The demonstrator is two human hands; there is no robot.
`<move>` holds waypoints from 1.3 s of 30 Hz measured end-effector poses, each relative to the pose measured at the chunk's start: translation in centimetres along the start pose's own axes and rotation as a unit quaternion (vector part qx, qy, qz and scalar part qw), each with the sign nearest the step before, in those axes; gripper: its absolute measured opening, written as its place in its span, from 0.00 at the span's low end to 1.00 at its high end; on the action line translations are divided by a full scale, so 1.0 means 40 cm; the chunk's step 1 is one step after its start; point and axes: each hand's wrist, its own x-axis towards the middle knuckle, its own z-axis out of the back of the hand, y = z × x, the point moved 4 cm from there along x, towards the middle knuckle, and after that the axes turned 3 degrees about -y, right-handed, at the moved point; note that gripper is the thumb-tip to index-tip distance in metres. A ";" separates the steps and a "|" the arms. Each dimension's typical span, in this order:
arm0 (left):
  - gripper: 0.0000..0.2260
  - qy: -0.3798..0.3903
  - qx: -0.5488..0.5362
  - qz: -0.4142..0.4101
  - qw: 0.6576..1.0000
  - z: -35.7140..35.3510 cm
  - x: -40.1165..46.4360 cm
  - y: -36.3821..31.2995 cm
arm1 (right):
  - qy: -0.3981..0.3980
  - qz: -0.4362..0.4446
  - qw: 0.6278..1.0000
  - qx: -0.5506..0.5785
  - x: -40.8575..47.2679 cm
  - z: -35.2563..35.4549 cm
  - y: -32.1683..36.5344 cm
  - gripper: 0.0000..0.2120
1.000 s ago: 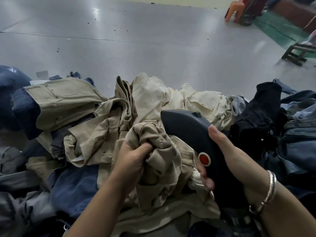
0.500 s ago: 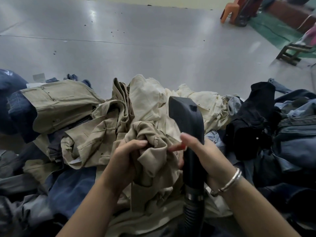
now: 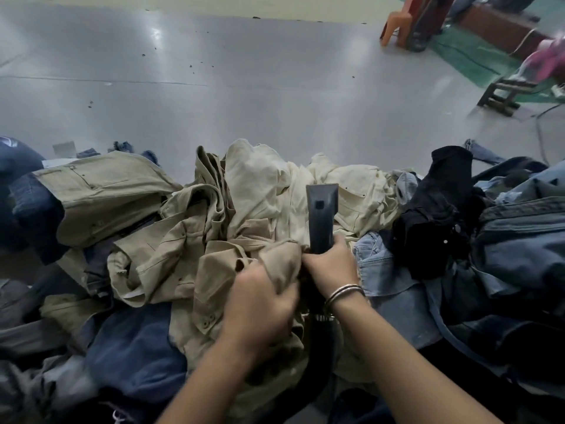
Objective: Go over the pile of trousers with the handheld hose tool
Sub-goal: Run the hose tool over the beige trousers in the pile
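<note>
A big pile of trousers fills the lower view: khaki trousers [image 3: 171,249] in the middle, cream ones [image 3: 269,185] behind, blue denim [image 3: 519,240] and black ones [image 3: 440,215] at right. My right hand [image 3: 331,264], with bangles on the wrist, grips the black handheld hose tool [image 3: 321,218], whose flat head points away over the cream fabric. Its ribbed hose drops between my forearms. My left hand [image 3: 260,304] grips a bunch of khaki cloth just left of the tool.
Grey floor [image 3: 244,87] stretches beyond the pile. An orange plastic chair [image 3: 397,26] and a low wooden stool [image 3: 504,93] stand at the far right on a green mat. Dark blue garments [image 3: 134,356] lie at the lower left.
My right hand has turned the tool upright and pushed its head forward onto the cream trousers. The red button no longer shows. My left hand pulled the khaki bunch nearer.
</note>
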 end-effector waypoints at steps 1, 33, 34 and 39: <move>0.20 0.039 -0.016 0.016 0.999 -0.032 -0.015 -0.006 | -0.016 -0.002 1.000 0.006 0.007 0.001 0.001 0.17; 0.15 -0.095 0.216 -0.145 0.961 0.170 0.355 -0.447 | 0.079 -0.173 0.929 0.318 -0.090 0.114 -0.103 0.09; 0.15 -0.106 0.186 -0.186 0.959 0.159 0.359 -0.512 | 0.064 -0.189 0.929 0.311 -0.087 0.123 -0.119 0.08; 0.11 0.032 0.075 -0.394 0.915 0.002 0.326 -0.744 | 0.090 -0.219 0.929 0.286 -0.086 0.119 -0.153 0.07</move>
